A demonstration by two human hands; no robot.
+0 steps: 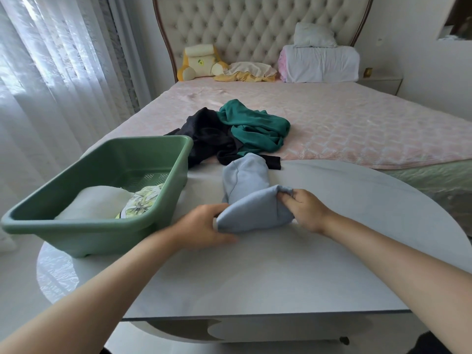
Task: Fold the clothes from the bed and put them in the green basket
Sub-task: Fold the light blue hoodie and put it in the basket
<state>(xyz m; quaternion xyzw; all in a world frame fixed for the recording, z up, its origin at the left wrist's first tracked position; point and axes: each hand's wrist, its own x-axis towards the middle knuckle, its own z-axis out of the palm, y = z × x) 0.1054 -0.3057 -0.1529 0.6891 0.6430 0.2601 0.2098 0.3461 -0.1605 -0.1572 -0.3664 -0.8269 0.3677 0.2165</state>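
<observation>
Beyond, black garment (207,135) lies beside green basket (76,235).

Bright daylight through curtains (51,60) left; wide-angle edge distortion; soft shadows

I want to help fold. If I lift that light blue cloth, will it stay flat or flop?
Probably flop: the light blue cloth curves between the left hand and right hand. Likely light, since pinching alone raises its end. Seems fleecy, so hardly slippery.
</observation>
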